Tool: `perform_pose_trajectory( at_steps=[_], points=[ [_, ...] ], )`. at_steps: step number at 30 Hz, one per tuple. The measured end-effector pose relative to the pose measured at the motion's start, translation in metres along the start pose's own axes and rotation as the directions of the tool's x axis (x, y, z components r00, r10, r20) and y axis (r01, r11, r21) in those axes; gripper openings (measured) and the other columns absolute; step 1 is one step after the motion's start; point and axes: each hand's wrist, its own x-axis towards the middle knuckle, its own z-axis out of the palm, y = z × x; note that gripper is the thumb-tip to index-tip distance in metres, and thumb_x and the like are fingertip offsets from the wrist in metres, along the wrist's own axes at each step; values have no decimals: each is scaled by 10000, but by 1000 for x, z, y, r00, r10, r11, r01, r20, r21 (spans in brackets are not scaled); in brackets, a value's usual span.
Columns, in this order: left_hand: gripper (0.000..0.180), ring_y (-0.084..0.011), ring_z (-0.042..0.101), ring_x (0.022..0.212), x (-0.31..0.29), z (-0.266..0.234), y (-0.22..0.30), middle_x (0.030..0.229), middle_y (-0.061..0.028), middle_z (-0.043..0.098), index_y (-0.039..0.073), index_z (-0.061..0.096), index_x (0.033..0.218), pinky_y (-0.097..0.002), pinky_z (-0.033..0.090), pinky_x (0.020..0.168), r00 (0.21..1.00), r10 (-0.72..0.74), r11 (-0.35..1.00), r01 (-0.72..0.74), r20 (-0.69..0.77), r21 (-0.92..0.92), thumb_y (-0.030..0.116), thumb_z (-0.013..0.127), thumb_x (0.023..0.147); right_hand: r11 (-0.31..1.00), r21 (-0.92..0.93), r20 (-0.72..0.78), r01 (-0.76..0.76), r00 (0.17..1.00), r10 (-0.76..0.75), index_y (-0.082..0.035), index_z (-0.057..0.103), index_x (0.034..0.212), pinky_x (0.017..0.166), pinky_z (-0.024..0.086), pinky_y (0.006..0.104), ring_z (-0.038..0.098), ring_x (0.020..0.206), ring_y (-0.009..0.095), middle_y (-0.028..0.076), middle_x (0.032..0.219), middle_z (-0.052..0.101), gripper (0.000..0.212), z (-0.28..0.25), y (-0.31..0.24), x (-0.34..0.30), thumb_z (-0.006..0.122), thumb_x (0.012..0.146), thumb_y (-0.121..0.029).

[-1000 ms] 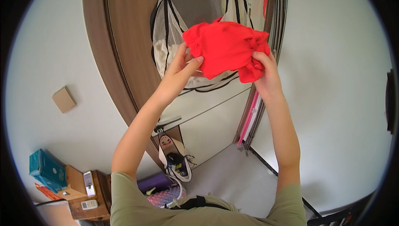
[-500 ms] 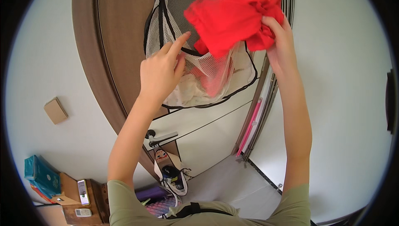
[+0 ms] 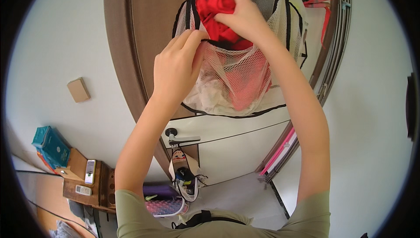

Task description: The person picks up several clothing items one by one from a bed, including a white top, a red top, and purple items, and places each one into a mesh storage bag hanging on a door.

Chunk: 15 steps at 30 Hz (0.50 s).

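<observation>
A white mesh hanging bag (image 3: 214, 80) with black edging hangs on the door. Bunched red cloth (image 3: 214, 8) is gripped by my right hand (image 3: 245, 17) at the bag's opening. Its lower part dips behind the black front rim, and red shows through the mesh below. Beside the cloth, my left hand (image 3: 179, 60) pinches the black rim at the left of the opening. Pale, whitish cloth also shows through the mesh at the bottom left of the bag.
Below the bag is a door handle (image 3: 186, 140), with a small bag (image 3: 186, 172) hanging from it. Metal poles (image 3: 339, 41) stand along the right. At lower left, a wooden box (image 3: 83, 187) holds two remote-like devices beside a teal package (image 3: 51, 146).
My right hand has carried the red cloth left and into the bag's opening, bunching it smaller. My left hand, formerly with a finger extended, now holds the rim. The view has shifted.
</observation>
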Motion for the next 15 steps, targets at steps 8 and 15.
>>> perform_pose_trajectory(
  at_steps=[8,15],
  points=[
    [137,-191,599,705,9,5,22,860,-78,622,43,563,959,-279,484,619,995,-96,958,83,-34,-274,-5,514,841,864,251,560,-437,793,238,-86,564,1116,770,479,329,605,902,265,136,1030,618,328,89,56,-5,580,802,-180],
    [155,-153,607,734,4,6,29,881,-76,631,25,575,974,-259,495,661,990,-141,953,143,27,-267,-28,502,848,956,-292,745,-15,624,237,-105,574,1112,759,482,330,611,862,260,117,988,632,307,53,19,-20,566,814,-181]
  ],
)
